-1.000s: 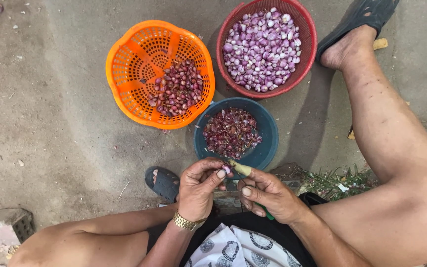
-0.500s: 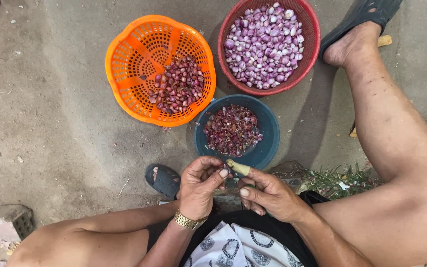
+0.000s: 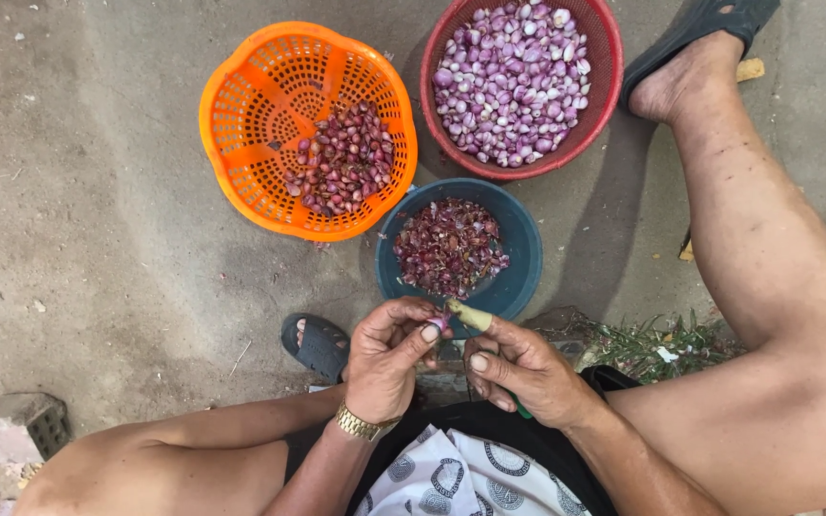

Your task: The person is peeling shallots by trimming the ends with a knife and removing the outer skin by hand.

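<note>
Nearest to us, our left hand [image 3: 386,365] pinches a small purple shallot [image 3: 441,323] between thumb and fingertips, just off the near rim of the blue bowl [image 3: 524,250]. The bulb is mostly hidden by the fingers, so we cannot tell which way its long axis runs. Our right hand [image 3: 525,368] is closed around a small knife [image 3: 471,316]; its pale upper end touches the shallot and points up and left toward the bowl, while the green end shows below the fist, so the knife's long axis slants from lower right to upper left. The two hands almost meet, with only the shallot and knife tip between them.

The blue bowl holds dark red skins, and its near rim sits just beyond our fingertips, leaving little room there. To the bowl's left lies bare ground, with a dark sandal [image 3: 315,346] near its lower left edge. To its right our bare leg [image 3: 767,277] closes that side.

Beyond the bowl, the orange basket [image 3: 241,115] of unpeeled shallots touches its upper left rim. The red basket [image 3: 604,96] of peeled bulbs stands just past its far rim, beside the orange one.
</note>
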